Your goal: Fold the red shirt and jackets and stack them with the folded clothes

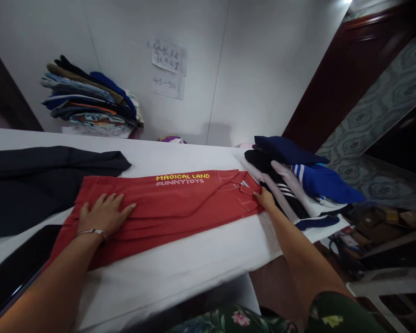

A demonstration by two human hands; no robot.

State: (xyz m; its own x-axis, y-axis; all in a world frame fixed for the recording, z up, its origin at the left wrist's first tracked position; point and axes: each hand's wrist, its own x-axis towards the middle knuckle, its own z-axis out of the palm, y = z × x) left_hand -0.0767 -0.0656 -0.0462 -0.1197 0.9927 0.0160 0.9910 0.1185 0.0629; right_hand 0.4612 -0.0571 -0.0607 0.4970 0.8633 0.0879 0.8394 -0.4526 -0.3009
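Observation:
A red garment (180,203), apparently trousers, is laid lengthwise across the white table, with yellow and white lettering near its far edge. Flat on its left end rests my left hand (102,215), fingers spread, with a bracelet at the wrist. At the garment's right end, beside a small white label, my right hand (265,199) pinches the edge between thumb and fingers. Creases run along the red cloth between the hands. A dark garment (31,185) lies at the left, partly under or against the red one.
Several folded clothes (93,99) are stacked beyond the table's back edge at left. To the right lies a heap of clothes (298,180), blue, black and white. Paper notes (168,58) hang on the wall. A white plastic stool (388,286) stands at lower right.

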